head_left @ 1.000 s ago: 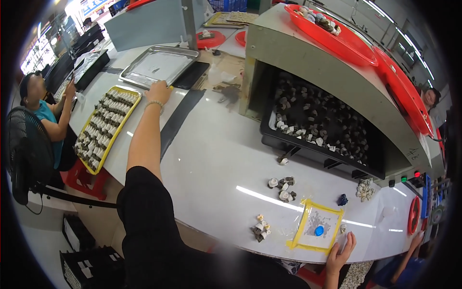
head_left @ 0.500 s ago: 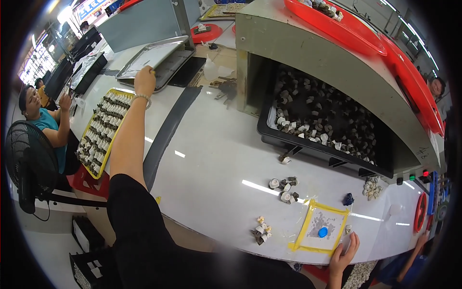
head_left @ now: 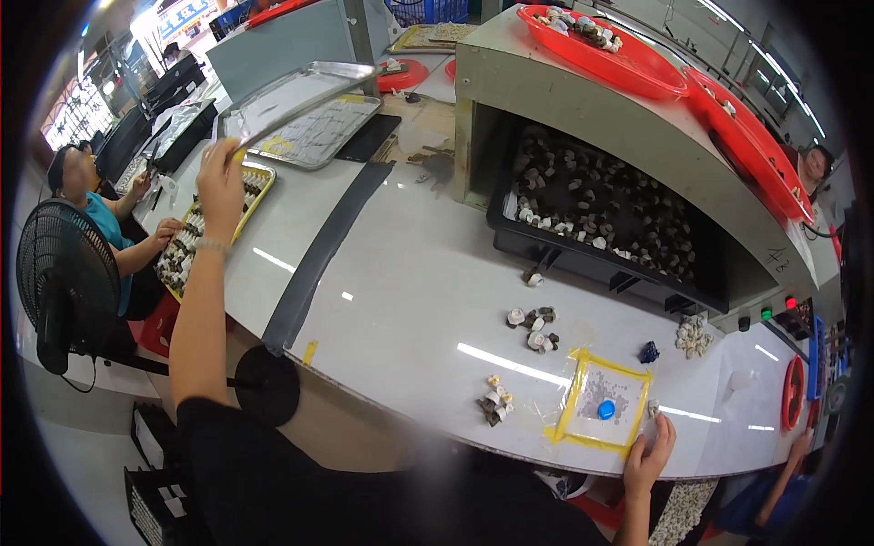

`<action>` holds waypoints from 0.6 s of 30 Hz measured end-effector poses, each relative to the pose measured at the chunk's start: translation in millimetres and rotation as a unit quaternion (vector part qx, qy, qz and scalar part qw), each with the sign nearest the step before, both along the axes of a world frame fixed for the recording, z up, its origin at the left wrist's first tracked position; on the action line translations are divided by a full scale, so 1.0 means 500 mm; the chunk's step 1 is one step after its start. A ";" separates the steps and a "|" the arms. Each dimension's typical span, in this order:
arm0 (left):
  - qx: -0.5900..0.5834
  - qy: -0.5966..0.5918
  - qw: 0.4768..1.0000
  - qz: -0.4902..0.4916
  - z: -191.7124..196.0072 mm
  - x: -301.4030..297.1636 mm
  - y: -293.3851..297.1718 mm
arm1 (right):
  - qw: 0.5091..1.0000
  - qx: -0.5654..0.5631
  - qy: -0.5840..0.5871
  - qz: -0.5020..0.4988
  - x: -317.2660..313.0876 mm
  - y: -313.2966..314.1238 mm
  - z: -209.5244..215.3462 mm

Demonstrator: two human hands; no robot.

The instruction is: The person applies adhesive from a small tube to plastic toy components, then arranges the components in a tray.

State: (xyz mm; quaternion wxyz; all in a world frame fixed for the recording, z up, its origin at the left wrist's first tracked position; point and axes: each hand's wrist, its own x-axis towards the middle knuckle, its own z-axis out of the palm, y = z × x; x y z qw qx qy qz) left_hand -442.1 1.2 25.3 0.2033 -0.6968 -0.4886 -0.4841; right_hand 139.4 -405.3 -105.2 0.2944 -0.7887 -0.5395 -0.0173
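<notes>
Lifting metal tray (head_left: 300, 91) by its near corner, tilted, above a second tray (head_left: 319, 132) lying flat at the far left of the white bench (head_left: 410, 264).

Pinching that corner with left hand (head_left: 221, 177), fingers closed on the rim; risking a slip or swing from such a one-point hold, possibly clipping the yellow-rimmed tray of small parts (head_left: 196, 237) just beneath the wrist. Resting right hand (head_left: 648, 450) at the near bench edge, touching the yellow-taped clear square (head_left: 605, 400), fingers loosely spread, gripping nothing. Noting loose part clusters (head_left: 533, 328) mid-bench, black bin (head_left: 601, 214) of parts inside the grey housing, red trays (head_left: 601, 41) on top, fan (head_left: 64, 282) and seated co-worker (head_left: 100, 214) crowding the left side.
</notes>
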 end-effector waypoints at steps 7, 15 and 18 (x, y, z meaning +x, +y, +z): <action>-0.069 0.070 0.993 -0.059 -0.009 0.041 -0.440 | 1.000 0.004 -0.014 0.019 0.004 -0.002 0.001; -0.149 0.008 0.979 -0.141 -0.078 0.106 -0.649 | 0.999 0.026 -0.014 0.041 0.008 -0.003 -0.006; -0.165 0.047 0.965 -0.198 -0.102 0.116 -0.674 | 0.998 0.038 -0.012 0.044 0.004 -0.009 -0.001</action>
